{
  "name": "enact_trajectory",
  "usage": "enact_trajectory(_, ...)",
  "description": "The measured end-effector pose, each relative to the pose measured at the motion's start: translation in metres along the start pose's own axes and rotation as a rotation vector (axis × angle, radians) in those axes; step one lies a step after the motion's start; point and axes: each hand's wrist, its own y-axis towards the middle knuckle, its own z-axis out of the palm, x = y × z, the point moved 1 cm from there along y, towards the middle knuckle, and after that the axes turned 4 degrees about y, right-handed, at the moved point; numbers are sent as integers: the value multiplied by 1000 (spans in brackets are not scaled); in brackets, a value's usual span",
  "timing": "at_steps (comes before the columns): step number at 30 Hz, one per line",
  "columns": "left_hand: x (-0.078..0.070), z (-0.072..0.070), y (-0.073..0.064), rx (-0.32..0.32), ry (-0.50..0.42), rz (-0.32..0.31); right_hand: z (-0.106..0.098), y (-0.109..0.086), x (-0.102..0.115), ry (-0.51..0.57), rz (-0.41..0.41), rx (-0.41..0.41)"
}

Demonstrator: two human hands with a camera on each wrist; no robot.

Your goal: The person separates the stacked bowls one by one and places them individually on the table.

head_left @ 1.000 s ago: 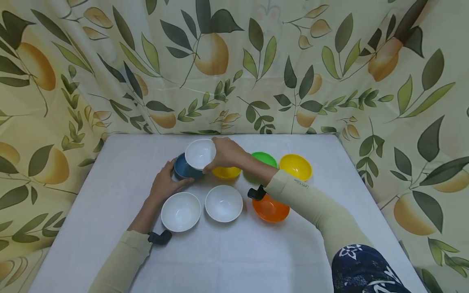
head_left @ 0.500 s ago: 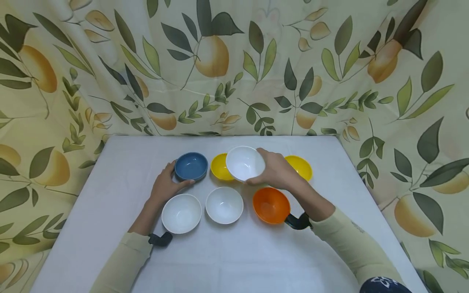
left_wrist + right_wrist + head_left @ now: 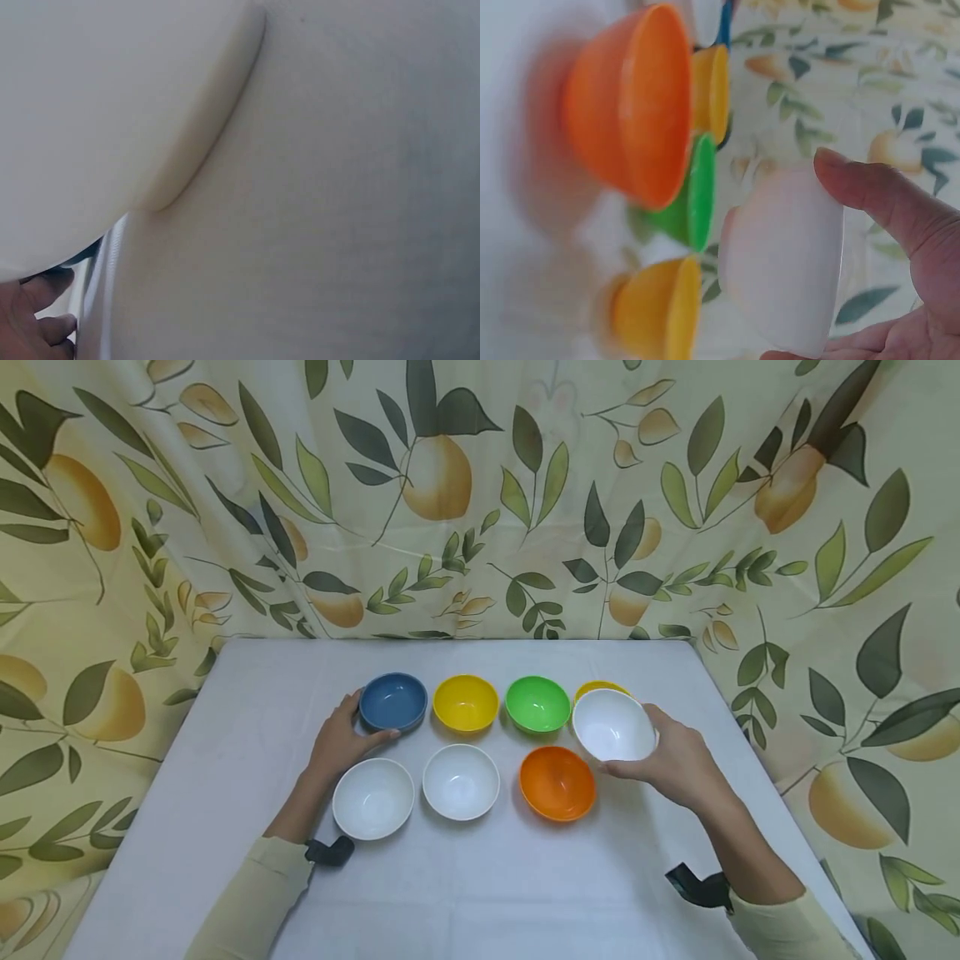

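My right hand [image 3: 678, 756] grips a white bowl [image 3: 613, 725] by its side, thumb at the near side and fingers round the far side. In the right wrist view this white bowl [image 3: 784, 262] is held off the table, its base towards the tabletop. It partly covers a yellow bowl [image 3: 600, 686] in the head view. My left hand [image 3: 345, 739] holds the blue bowl [image 3: 393, 702] at the back left, fingers at its left side and thumb along its front. In the left wrist view a white bowl [image 3: 97, 112] hides most of the blue one.
Beside the blue bowl stand a yellow bowl [image 3: 466, 703] and a green bowl [image 3: 537, 704]. The front row has a white bowl [image 3: 372, 799], another white bowl [image 3: 461, 782] and an orange bowl [image 3: 557, 783]. A fruit-print curtain [image 3: 480, 552] hangs behind the white-covered table [image 3: 480, 893].
My right hand has carried the white bowl from over the blue bowl rightwards, past the yellow and green bowls, to the right end of the back row. The left hand stays at the blue bowl.
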Motion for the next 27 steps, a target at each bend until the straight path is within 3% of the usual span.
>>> enact_trajectory(8,0,1,-1,4,-2,1,7,-24,-36,-2,120,15)
enact_trajectory(17,0,-1,-2,12,-3,-17,27,-31,-63,-5,231,48)
enact_trajectory(27,0,-1,-1,20,2,-18,35,-31,-71,-41,284,71)
